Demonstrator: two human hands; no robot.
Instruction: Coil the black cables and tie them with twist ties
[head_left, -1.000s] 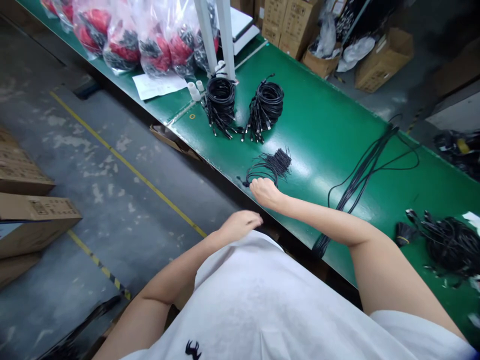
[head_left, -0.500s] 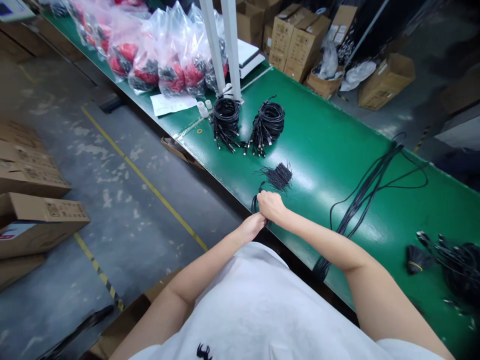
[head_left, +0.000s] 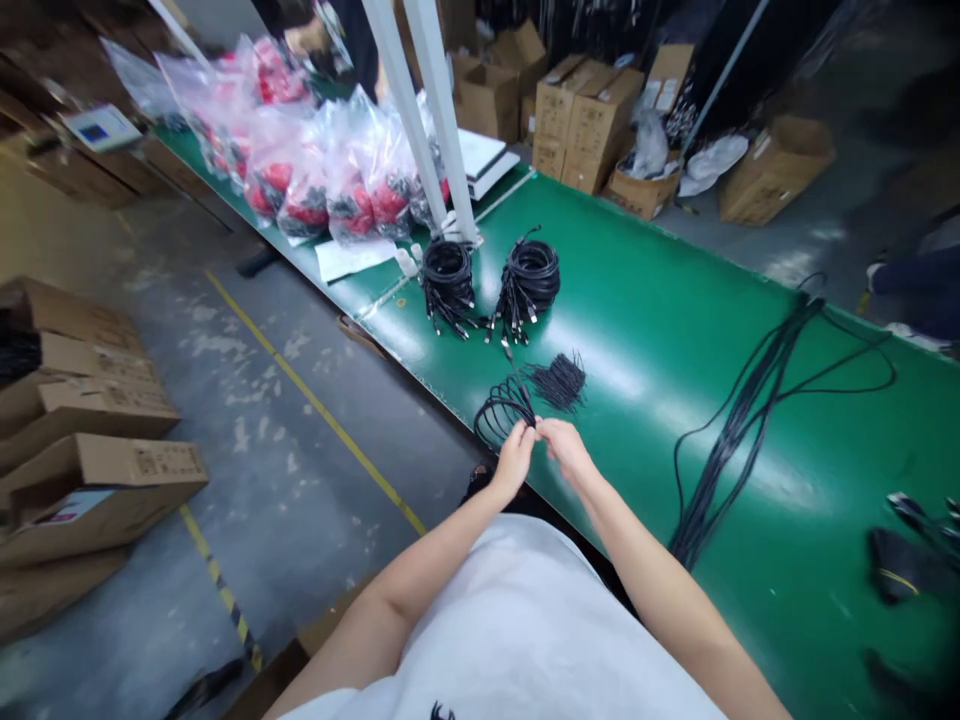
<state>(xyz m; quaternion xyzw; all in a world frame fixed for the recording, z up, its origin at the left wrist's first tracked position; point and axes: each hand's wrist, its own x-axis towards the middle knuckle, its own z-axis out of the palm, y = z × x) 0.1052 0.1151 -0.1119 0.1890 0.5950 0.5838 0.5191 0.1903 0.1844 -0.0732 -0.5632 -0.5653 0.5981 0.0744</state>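
A coiled black cable (head_left: 504, 408) hangs in loops at the front edge of the green table (head_left: 637, 300), one end pointing away from me. My left hand (head_left: 516, 455) is closed on the coil. Against it, my right hand (head_left: 561, 442) pinches at the same coil with its fingertips; whether it also holds a tie is too small to tell. Just beyond my hands lies a pile of short black twist ties (head_left: 559, 381). Two bundles of coiled black cables, one on the left (head_left: 448, 280) and one on the right (head_left: 529, 278), stand farther back.
Long black cables (head_left: 739, 430) stretch across the table to my right, with more dark cable bundles (head_left: 900, 565) near the edge. Clear bags with red and black contents (head_left: 352, 190) crowd the far left, past white posts (head_left: 442, 120). Cardboard boxes (head_left: 577, 120) stand behind the table.
My left hand has come up from beside the table to the cable and joined my right hand. The coil has been lifted and turned, its loops now spreading to the left. The view has shifted.
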